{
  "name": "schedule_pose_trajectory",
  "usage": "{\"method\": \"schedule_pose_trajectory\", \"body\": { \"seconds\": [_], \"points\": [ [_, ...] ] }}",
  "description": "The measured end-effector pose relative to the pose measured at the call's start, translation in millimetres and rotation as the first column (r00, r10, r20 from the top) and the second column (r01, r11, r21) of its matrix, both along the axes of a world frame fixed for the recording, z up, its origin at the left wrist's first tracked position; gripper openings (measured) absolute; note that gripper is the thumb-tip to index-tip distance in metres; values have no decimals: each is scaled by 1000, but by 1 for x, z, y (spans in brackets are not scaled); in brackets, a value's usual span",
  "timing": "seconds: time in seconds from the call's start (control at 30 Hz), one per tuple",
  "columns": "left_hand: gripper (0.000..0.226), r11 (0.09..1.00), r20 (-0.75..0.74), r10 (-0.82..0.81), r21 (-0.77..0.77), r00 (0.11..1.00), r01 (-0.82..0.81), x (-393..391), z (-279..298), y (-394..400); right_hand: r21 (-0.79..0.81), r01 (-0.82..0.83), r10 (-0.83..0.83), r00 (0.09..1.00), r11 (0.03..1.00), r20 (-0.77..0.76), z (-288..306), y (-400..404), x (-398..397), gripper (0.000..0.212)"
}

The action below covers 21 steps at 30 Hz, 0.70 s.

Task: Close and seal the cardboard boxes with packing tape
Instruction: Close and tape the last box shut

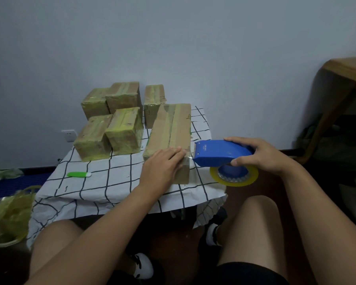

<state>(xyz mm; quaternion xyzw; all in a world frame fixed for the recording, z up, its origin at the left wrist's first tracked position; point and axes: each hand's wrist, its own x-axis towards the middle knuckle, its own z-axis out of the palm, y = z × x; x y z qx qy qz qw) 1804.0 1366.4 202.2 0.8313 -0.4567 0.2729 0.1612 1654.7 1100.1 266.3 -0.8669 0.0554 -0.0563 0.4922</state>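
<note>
- Head view looked down on a low worktop [95, 186] draped in a white cloth with a black grid, set against a pale blue-grey wall [173, 48] with a white socket [68, 135] low on the left.
- Five smaller cardboard boxes [122, 130], wrapped in yellowish tape, stood grouped at the back left of the worktop; a green and white cutter [79, 174] lay on the cloth nearer me.
- A heap of crumpled yellowish tape [7, 214] sat on the floor to my left, and a wooden table [349, 73] stood at the right edge.
- The long cardboard box [171, 132] lay lengthwise at the worktop's right side, taped along its top.
- My left hand [162, 163] lay flat with straight fingers, pressing the tape end on the box's near top corner.
- My right hand [259, 155] had its grip curled round the blue tape dispenser [218, 151], just beside that corner, with its yellowish tape roll [233, 175] below.
- White lettering on the dispenser was too small to read.
</note>
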Motion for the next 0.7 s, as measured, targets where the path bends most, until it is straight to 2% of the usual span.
{"method": "schedule_pose_trajectory", "body": {
  "seconds": [0.17,0.27,0.4,0.7],
  "points": [
    [34,999,23,14,40,1000,-15,-4,2,-2,-40,-13,12,1000,999,-28,4,-8,-6,60],
    [37,996,35,27,79,999,-30,-6,5,-1,-127,-52,42,996,991,-75,9,-6,2,58],
    [33,994,40,19,104,999,-23,-5,9,0,-269,-126,88,985,955,-149,27,5,22,55],
    [44,989,25,11,147,1000,-15,-8,14,0,-469,-219,104,961,855,-258,68,19,52,47]
  ]
}}
